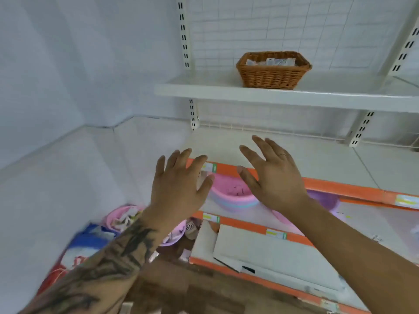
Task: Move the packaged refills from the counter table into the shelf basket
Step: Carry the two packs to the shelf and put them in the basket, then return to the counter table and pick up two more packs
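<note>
A brown wicker basket [273, 75] stands on the white upper shelf [204, 89]. White packaged refills [269, 61] lie inside it, only their tops showing over the rim. My left hand [179, 186] and my right hand [274, 177] are both raised in front of the lower shelves, well below the basket. Their fingers are spread and straight, and neither holds anything. The counter table is out of view.
Below the hands run white shelves with orange front edges [340, 189]. A pink and blue basin [233, 198] sits on one, a purple basin [326, 200] to its right. Pink tubs and colourful bags [90, 241] lie on the floor at lower left. A white wall closes the left side.
</note>
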A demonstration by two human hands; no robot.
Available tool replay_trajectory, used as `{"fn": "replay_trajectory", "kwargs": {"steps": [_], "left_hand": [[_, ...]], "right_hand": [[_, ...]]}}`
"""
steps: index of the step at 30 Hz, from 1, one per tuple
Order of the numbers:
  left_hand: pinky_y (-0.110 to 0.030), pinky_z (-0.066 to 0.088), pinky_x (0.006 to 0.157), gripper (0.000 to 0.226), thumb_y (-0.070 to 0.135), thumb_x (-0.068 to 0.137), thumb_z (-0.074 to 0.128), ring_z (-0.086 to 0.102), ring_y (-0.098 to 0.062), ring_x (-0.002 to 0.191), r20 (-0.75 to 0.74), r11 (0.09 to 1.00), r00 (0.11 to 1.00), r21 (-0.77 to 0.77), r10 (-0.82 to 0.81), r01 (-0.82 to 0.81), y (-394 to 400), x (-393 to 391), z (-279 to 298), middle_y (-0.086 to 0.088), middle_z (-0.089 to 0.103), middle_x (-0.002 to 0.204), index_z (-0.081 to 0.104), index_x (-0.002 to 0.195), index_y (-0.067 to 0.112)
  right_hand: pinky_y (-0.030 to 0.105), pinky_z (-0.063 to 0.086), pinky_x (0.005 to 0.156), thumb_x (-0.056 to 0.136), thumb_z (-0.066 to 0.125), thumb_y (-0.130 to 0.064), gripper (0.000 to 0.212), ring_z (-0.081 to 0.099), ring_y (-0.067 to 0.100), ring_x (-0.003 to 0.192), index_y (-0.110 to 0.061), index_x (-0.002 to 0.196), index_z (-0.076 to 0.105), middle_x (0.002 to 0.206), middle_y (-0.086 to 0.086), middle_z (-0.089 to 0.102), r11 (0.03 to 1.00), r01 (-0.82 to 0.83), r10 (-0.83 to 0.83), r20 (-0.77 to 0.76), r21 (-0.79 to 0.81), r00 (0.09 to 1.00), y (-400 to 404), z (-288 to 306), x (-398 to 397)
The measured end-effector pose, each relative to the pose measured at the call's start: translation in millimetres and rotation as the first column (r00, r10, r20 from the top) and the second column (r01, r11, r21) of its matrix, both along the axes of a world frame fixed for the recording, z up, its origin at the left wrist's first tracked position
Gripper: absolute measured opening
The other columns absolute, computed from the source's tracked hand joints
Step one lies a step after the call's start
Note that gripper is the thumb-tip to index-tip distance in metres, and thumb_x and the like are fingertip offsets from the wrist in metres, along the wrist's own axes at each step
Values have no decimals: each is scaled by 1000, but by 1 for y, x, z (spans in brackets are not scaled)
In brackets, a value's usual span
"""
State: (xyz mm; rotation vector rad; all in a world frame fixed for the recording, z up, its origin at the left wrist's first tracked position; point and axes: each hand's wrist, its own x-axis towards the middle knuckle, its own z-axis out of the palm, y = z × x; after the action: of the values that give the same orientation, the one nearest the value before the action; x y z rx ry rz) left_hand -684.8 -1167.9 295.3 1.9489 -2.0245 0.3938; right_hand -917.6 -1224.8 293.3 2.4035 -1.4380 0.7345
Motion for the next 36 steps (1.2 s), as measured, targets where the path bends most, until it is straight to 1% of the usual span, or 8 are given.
{"fn": "replay_trajectory", "kwargs": {"steps": [4,10,14,20,24,26,29,36], "left_hand": [[-63,37,112,53,60,95,44,55,-36,132,77,995,994,53,77,-81,62,12,-17,-10,60,143,63,133,29],[-64,33,113,67,68,94,24,54,-37,135,178,967,971,169,161,-192,136,42,-24,-11,58,147,58,139,31],[-64,34,112,71,70,93,21,54,-37,134,181,955,966,199,187,-222,187,62,-32,-10,58,147,56,140,31],[-65,39,108,62,63,89,37,57,-38,129,143,921,949,239,281,-309,293,128,-47,-13,58,144,57,137,30],[-62,33,113,71,66,89,21,51,-36,136,118,877,919,274,377,-395,383,184,-56,-11,52,151,52,143,30],[-60,28,118,81,69,85,6,43,-32,143,123,840,897,315,425,-441,428,210,-62,-7,45,158,40,149,33],[-60,29,117,85,73,86,1,45,-31,142,135,796,866,346,481,-497,495,246,-80,-6,46,157,37,150,31],[-59,27,118,73,69,94,12,41,-29,145,129,634,733,418,668,-651,631,306,-121,-5,43,159,38,152,33]], "right_hand": [[56,47,106,96,47,-54,55,54,45,132,-21,137,64,149,17,54,989,-100,113,-126,111,986,43,-28,21],[55,51,98,97,35,-58,61,60,44,122,-20,135,65,142,17,60,969,-181,225,-303,167,926,104,-36,46],[54,54,93,95,36,-56,60,64,44,118,-23,136,66,140,15,63,957,-232,278,-319,175,906,151,-35,73],[51,53,97,95,41,-57,60,64,40,121,-26,140,63,142,11,63,924,-318,373,-322,212,870,226,-40,153],[50,53,97,95,38,-58,60,63,41,119,-25,138,64,138,13,64,871,-423,485,-304,249,820,293,-52,223],[50,51,99,96,43,-56,57,62,41,120,-24,139,62,138,11,63,838,-471,538,-274,275,797,329,-58,256],[51,48,105,97,43,-59,59,57,38,129,-28,145,55,144,9,59,804,-510,588,-279,306,759,381,-76,304],[54,51,101,93,36,-58,65,62,41,122,-23,141,61,137,15,64,661,-596,747,-325,455,580,490,-111,403]]}}
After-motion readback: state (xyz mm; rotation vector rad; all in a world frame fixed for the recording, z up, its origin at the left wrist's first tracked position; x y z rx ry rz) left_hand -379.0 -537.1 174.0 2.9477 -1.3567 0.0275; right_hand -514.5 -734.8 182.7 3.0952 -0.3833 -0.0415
